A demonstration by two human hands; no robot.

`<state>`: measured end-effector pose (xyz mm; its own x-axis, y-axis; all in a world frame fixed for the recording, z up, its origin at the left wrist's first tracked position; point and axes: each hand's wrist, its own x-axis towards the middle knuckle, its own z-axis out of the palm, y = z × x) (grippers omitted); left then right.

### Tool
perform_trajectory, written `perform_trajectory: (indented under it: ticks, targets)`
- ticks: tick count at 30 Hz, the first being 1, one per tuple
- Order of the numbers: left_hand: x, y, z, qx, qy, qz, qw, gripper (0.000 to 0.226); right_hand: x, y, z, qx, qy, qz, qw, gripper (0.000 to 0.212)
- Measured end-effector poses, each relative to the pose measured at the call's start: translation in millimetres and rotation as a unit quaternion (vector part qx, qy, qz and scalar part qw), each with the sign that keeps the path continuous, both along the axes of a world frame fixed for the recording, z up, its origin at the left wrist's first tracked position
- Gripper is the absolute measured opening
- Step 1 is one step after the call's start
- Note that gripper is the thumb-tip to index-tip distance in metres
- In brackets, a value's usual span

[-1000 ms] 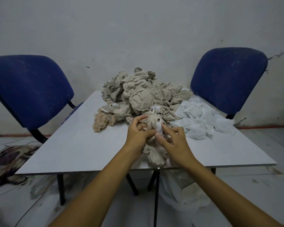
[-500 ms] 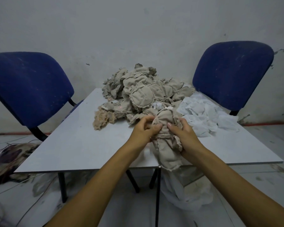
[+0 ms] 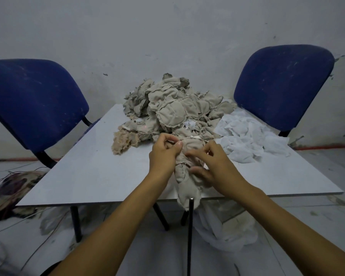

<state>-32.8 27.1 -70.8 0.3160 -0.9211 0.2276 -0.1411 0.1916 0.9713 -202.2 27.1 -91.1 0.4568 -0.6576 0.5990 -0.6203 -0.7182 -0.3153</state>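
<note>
At the near edge of a pale grey bench (image 3: 98,172), a person's two bare forearms reach in over a beige cloth piece (image 3: 185,186). The cloth lies on the bench between the hands, and its lower end hangs over the front edge. The left grip (image 3: 163,156) is clenched on the cloth's upper part, with thumb and forefinger pinching the fabric at a gathered seam. The right grip (image 3: 215,168) is on the cloth's other side. Its fingers are curled and its thumb is pressed onto the fabric, so it too is grasping the piece. The two hands are close together, nearly touching.

Just behind them a heap of beige cloth pieces (image 3: 173,108) rises at the middle of the bench, against a scuffed grey wall (image 3: 167,36). A clump of pale fibre (image 3: 122,140) lies at the heap's left foot, and crumpled white fabric (image 3: 247,140) spreads to its right, touching it. A blue padded chair (image 3: 34,102) stands at the bench's left side and a second blue chair (image 3: 283,86) at its right. On the floor below lie a loose white cloth (image 3: 227,236) under the near right corner and a patterned cushion (image 3: 10,188) far left — thin wires trail around it.
</note>
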Motion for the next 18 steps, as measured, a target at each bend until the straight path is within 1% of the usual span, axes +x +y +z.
perform_trajectory:
  ticks: [2, 4, 6, 9, 10, 11, 13, 14, 16, 17, 18]
  targets:
    - [1, 3, 3, -0.014, -0.048, 0.010, 0.999, 0.012, 2, 2, 0, 0.045, 0.011, 0.004, 0.999, 0.040]
    - [-1, 6, 5, -0.035, -0.090, -0.001, 0.995, 0.011, 5, 7, 3, 0.030, -0.013, 0.004, 0.999, 0.030]
    - [-3, 7, 8, -0.058, -0.161, -0.027, 0.985, 0.011, 7, 10, 6, -0.002, -0.022, -0.004, 1.000, 0.020]
    - [-4, 7, 9, -0.072, -0.310, -0.049, 0.947, 0.002, 1, 8, 10, -0.006, -0.037, -0.014, 0.999, 0.014]
    - [-3, 7, 9, -0.082, -0.348, -0.057, 0.932, 0.006, -2, 6, 11, 0.001, -0.051, -0.018, 0.999, 0.012]
    - [-1, 7, 7, -0.103, -0.366, -0.076, 0.922, 0.010, -5, 4, 11, 0.006, -0.061, -0.023, 0.998, 0.010]
    - [0, 10, 6, -0.137, -0.367, -0.133, 0.910, 0.020, -11, 2, 11, 0.015, -0.077, -0.038, 0.996, 0.008]
    - [0, 11, 5, -0.128, -0.371, -0.166, 0.905, 0.025, -13, 0, 10, 0.022, -0.086, -0.045, 0.995, 0.009]
    - [1, 8, 3, -0.082, -0.394, -0.218, 0.889, 0.029, -15, -1, 10, 0.041, -0.103, -0.057, 0.992, 0.011]
    - [1, 6, 2, -0.070, -0.399, -0.231, 0.885, 0.027, -15, -1, 10, 0.055, -0.107, -0.058, 0.991, 0.013]
    - [2, 4, 2, -0.067, -0.389, -0.238, 0.887, 0.022, -15, -1, 10, 0.073, -0.106, -0.050, 0.990, 0.015]
